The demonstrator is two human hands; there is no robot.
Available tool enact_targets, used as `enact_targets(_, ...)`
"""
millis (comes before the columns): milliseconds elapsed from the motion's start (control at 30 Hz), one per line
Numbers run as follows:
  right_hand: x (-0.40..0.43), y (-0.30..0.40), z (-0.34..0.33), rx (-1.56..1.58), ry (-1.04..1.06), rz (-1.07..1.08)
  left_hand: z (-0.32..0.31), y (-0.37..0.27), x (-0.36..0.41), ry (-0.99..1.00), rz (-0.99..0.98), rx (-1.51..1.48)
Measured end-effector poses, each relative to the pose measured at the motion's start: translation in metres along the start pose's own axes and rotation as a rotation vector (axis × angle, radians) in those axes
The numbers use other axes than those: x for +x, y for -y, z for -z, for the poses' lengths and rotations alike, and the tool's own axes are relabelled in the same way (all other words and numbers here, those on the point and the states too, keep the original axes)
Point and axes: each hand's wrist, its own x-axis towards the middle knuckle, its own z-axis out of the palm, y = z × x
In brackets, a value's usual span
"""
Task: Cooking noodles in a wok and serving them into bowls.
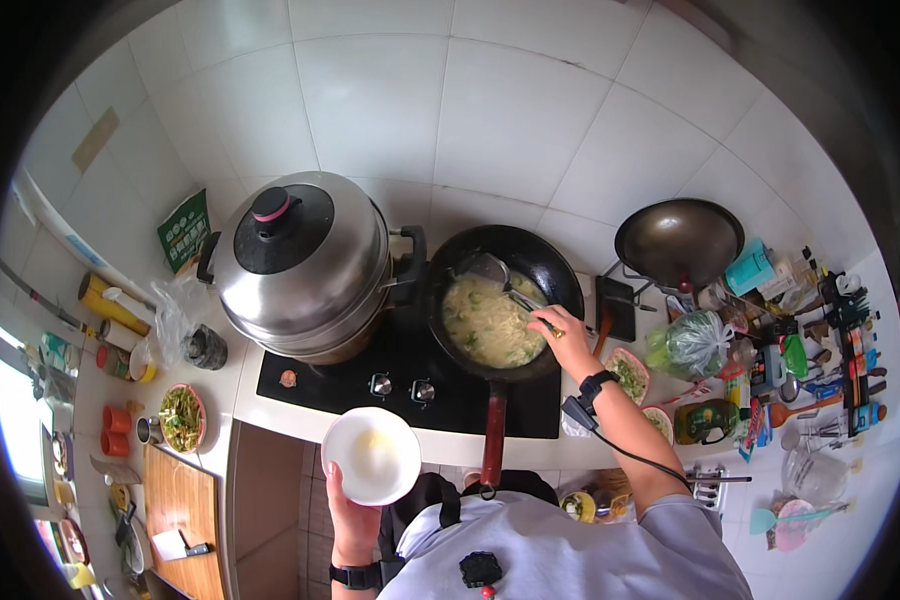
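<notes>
My right hand [559, 332] grips the handle of a metal spatula [487, 268], whose blade rests in a black wok [566, 281] on the right side of the cooktop. In the wok lie noodles in pale broth [491, 319] with bits of green. Low in front of the cooktop, my left hand [354, 517] holds a white bowl [371, 476] by its rim; a little yellowish residue shows inside. The wok's red-brown handle [495, 435] points towards my body.
A lidded steel steamer pot [307, 262] stands on the cooktop's left. Further left are a plate of green vegetables [182, 418] and a cleaver [180, 545] on a wooden cutting board [184, 487]. At right are a second wok [679, 240], an oil bottle [705, 421] and a bagged green vegetable [694, 345].
</notes>
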Motion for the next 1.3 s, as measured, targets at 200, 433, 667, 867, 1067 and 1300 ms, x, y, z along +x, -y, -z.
enact_targets(200,0.002,0.002,-0.004,-0.004,0.083,0.042,0.026,0.003,0.006,-0.038,0.001,-0.018)
enact_targets(433,-0.005,0.037,0.011,0.074,0.238,-0.073,0.024,0.001,0.017,-0.086,0.006,-0.041)
enact_targets(667,-0.007,-0.039,-0.001,0.32,0.106,-0.525,0.005,0.003,0.034,0.032,0.073,-0.074)
enact_targets(867,-0.015,-0.021,0.031,0.524,-0.046,-0.54,0.006,0.008,0.038,0.02,0.063,-0.065)
enact_targets(1067,-0.039,-0.011,0.008,0.578,-0.013,-0.639,0.003,0.008,0.041,-0.024,0.057,-0.08)
enact_targets(1300,-0.01,-0.055,-0.039,0.703,-0.235,-0.722,0.011,0.005,0.039,-0.007,0.073,-0.089)
